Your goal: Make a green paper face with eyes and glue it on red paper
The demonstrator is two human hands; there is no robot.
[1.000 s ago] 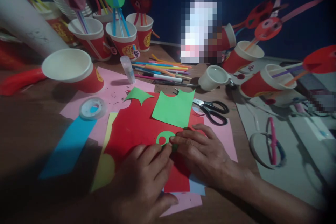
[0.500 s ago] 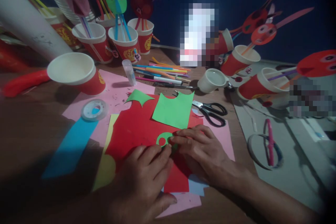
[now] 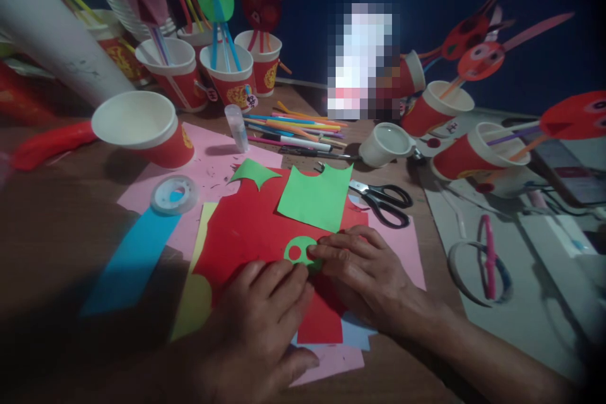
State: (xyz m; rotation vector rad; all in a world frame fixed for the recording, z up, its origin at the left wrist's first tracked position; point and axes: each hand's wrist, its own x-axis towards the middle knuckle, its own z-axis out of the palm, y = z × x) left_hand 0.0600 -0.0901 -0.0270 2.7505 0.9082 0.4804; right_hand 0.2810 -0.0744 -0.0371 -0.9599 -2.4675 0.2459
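A small green paper face cutout with red paper eye spots lies on a sheet of red paper. My left hand rests palm down below it, fingertips at its lower edge, thumb apart from the fingers. At its right side, the fingers of my right hand are pressed together on the cutout and cover part of it; the right thumb is hidden. Just above lie a large green paper offcut and a smaller green scrap. Black-handled scissors lie to the right, partly under the large offcut.
A tape roll sits on a blue strip at left. Behind are a glue stick, coloured sticks, a small white cup and a red paper cup. More cups hold paper faces. Pink paper lies underneath.
My left fingertips have drawn back slightly, so more of the green cutout and both its red eye spots show. My right hand stays almost in place. The view has shifted slightly.
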